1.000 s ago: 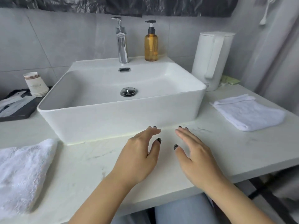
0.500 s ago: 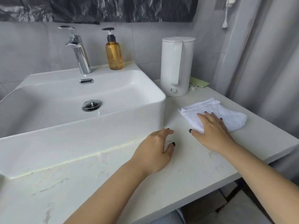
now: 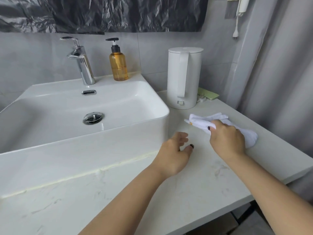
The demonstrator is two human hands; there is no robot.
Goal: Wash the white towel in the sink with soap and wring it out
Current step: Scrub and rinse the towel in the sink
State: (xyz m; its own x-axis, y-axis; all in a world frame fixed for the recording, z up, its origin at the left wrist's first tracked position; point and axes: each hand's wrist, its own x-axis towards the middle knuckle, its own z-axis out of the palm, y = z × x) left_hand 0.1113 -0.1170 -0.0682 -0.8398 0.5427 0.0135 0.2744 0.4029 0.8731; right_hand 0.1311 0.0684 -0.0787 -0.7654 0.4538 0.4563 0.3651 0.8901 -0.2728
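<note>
The white towel (image 3: 203, 120) lies bunched on the countertop to the right of the sink (image 3: 157, 106). My right hand (image 3: 227, 139) grips it, fingers curled round the cloth, and its left end lifts off the counter. Beside the sink's front right corner, my left hand (image 3: 174, 153) hovers just over the counter with fingers loosely curled, holding nothing. The white basin is dry, with a chrome drain (image 3: 93, 117). A chrome faucet (image 3: 81, 61) and an amber soap pump bottle (image 3: 118, 63) stand on the sink's back ledge.
A tall white electric kettle (image 3: 183, 78) stands behind the towel near the wall, with a green item (image 3: 207, 95) beside it. The pale marble countertop (image 3: 118, 192) ends in an edge at the right. A grey curtain (image 3: 279, 73) hangs on the right.
The view has swung right. My right hand went from lying flat on the towel to gripping and bunching it. My left hand stayed near the sink's front corner.
</note>
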